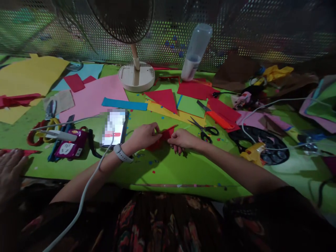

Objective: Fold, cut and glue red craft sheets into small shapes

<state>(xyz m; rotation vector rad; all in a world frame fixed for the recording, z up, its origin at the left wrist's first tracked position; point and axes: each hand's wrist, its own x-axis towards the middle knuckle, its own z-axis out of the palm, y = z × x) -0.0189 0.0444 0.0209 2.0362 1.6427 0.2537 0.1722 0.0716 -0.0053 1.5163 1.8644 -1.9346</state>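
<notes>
A small piece of red paper [166, 134] is held just above the green table, with one fold or edge standing up. My left hand [144, 137], with a watch on its wrist, pinches it from the left side. At its right edge, the closed fingers of my right hand [183, 139] grip the same paper; the exact fingertip contact is partly hidden. Black-handled scissors [206, 130] lie beyond my right hand. An orange cutter [219, 118] rests beside them on red paper. To the left of my left wrist is a lit phone [114, 127].
A fan [136, 77] and an upside-down bottle [195, 52] stand at the back. Left lie a purple device [70, 144] and scissors [39, 133]; right, a yellow glue gun [254, 154] on a black tray [279, 147]. A white cable crosses my left forearm. Another person's hand [12, 168] rests far left.
</notes>
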